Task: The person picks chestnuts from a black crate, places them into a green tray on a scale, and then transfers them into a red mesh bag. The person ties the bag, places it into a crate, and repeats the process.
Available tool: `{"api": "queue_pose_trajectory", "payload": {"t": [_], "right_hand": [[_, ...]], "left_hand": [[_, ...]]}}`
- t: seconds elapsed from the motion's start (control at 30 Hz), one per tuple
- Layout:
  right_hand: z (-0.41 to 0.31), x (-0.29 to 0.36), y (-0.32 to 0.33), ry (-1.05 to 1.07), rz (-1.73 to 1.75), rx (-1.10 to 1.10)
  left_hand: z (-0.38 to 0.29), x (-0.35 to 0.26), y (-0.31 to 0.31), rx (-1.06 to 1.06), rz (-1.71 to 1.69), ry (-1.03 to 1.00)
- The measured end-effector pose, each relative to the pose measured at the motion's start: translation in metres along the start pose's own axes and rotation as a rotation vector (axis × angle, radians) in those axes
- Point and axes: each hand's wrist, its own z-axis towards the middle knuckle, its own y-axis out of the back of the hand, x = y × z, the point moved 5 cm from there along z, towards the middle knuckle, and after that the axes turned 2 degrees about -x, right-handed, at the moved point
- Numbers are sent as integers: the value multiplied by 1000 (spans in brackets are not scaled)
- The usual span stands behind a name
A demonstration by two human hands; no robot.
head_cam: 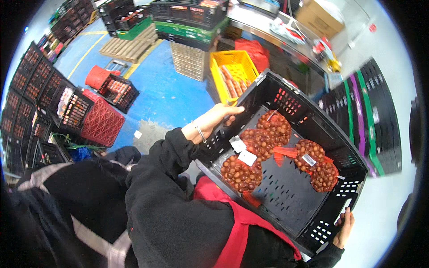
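A large black plastic crate [285, 187] is held in front of me, tilted across the view. My left hand [212, 120] grips its left end wall, thumb over the rim. At the opposite end, my right hand [344, 226] has its fingers through the handle slot. Several red net bags of small round brown produce lie on the crate's floor. One bag [241, 172] is near the front wall, another [274, 125] by the back wall, and a further bag [308, 154] towards the right. White labels [247, 157] hang from some bags.
Beyond my left hand stands a yellow crate [231, 58] with filled net bags. A person in a dark jacket [90, 197] is close on my left. Red [102, 122] and black crates [117, 90] stand on the blue floor. Stacked crates [368, 124] are at right, near a metal worktable [251, 25].
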Motion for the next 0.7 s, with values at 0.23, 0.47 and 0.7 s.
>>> {"api": "queue_pose_trajectory", "payload": {"t": [0.23, 0.47, 0.7], "right_hand": [[109, -34, -32, 74, 193, 214], [228, -33, -98, 312, 239, 738], [289, 28, -234, 383, 204, 1100]], "left_hand": [[-40, 79, -27, -537, 447, -187], [-121, 142, -98, -917, 434, -292], [-176, 202, -148, -1296, 257, -350]]}}
